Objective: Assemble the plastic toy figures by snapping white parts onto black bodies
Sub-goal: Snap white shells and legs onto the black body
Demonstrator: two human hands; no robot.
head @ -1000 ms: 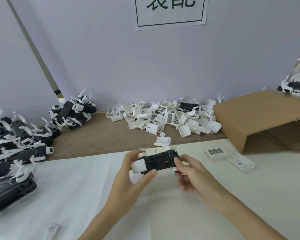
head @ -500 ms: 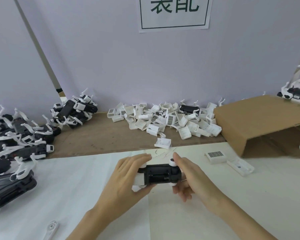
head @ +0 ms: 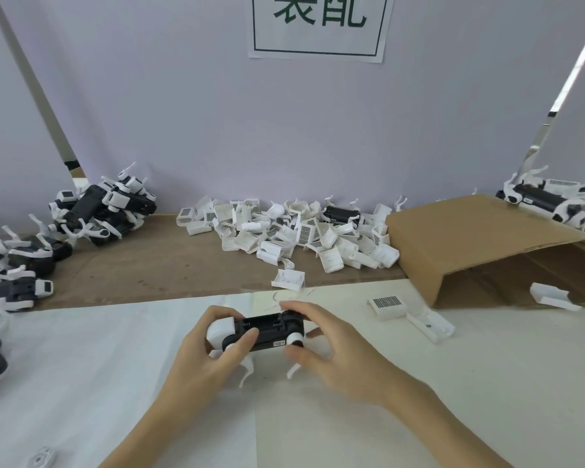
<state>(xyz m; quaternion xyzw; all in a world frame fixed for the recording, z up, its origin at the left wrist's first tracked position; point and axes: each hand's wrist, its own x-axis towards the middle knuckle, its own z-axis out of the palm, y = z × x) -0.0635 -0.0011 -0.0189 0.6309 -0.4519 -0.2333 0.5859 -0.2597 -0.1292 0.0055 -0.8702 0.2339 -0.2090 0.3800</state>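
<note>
Item: one black body [head: 267, 333], held level above the white sheet [head: 81, 366], between both hands. Landmark for all positions below: this black body.

Left hand [head: 205, 358]: at the body's left end, thumb curled over its near edge, fingers wrapped behind a rounded white part [head: 218, 333] fitted at that end. Grip closed on the body.

Right hand [head: 328, 346]: at the body's right end, fingers curled over the top, thumb beneath near a white wheel-like cap [head: 294, 339]. It grips the body as well. Two thin white prongs hang below the body; blur makes their attachment hard to judge.

Loose white parts, counted:
- one single part [head: 288, 279] just beyond the body, at the edge of the brown board [head: 149, 261];
- one heap of white parts [head: 294, 234] farther beyond it, too many and too tangled to count, with one black body [head: 340, 216] lying among them;
- two parts right of the body on the sheet: one with a grid label [head: 386, 307], one open shell [head: 431, 325];
- one part [head: 553, 296] far right, under the cardboard flap [head: 470, 244];
- one small white piece [head: 41, 460] near left, at the bottom edge.

Assembled figures: one pile [head: 102, 211] beyond and left of the body, one larger pile [head: 7, 268] at far left, one group [head: 554, 202] far right behind the cardboard. Individual counts cannot be told.

Wall beyond: one paper sign [head: 318, 25].
</note>
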